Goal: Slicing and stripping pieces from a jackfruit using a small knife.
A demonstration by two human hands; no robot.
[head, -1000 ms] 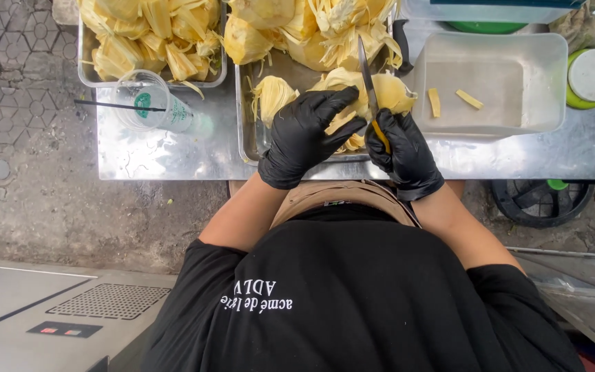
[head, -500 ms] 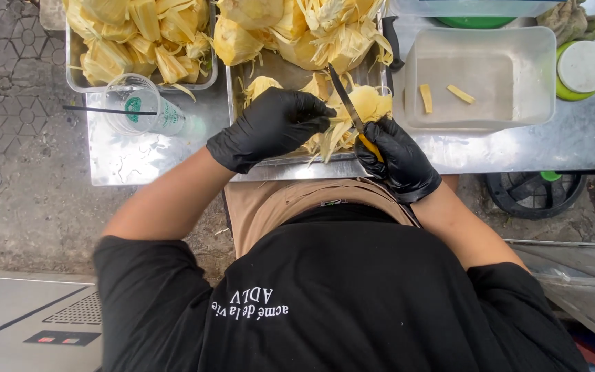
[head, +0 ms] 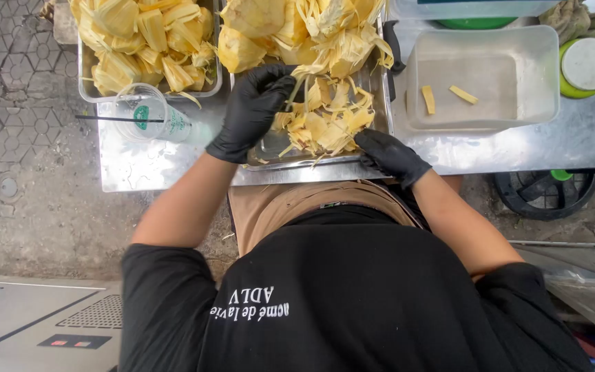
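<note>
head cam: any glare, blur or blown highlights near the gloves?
Head view: soft daylight, no hard shadows; mild glare on the steel table; black gloves lose detail, left hand slightly soft, right hand sharp; yellow husks bright but not clipped.

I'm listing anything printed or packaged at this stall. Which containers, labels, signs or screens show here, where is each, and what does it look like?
Clear plastic cup: table's left, lying beside the left metal tray, round green logo, dark straw.
White plastic tub: right of the middle tray, rectangular, translucent, two yellow strips inside.
Green jar: far right, round, white lid.
Shirt print: white lettering on the person's black back.
No screens.
</note>
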